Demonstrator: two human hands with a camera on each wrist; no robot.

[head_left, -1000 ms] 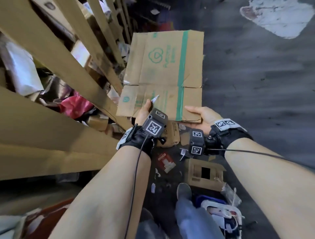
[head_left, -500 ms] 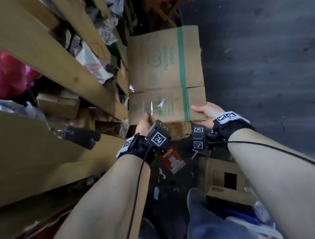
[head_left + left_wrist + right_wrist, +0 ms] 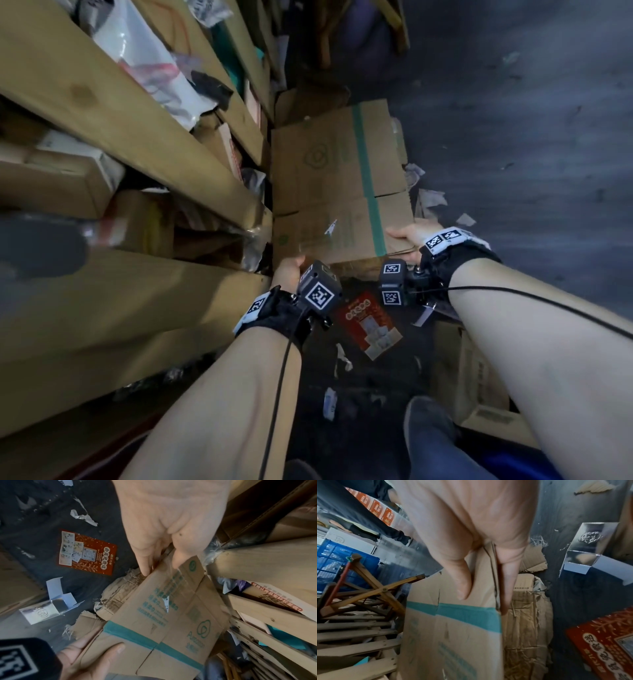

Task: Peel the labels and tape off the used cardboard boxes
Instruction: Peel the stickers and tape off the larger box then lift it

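A flattened brown cardboard box point(image 3: 337, 192) is held out flat above the dark floor, just beside the wooden slats. Its face carries faded green print, a looped logo and one green stripe point(image 3: 368, 178) running its length across the flap crease. A small white scrap of label point(image 3: 331, 227) sticks up, partly peeled, on the near flap.

Flattened box point(image 3: 337, 192) held over floor point(image 3: 513, 137); wooden slats point(image 3: 137, 137) left; leaflet point(image 3: 368, 322) below.
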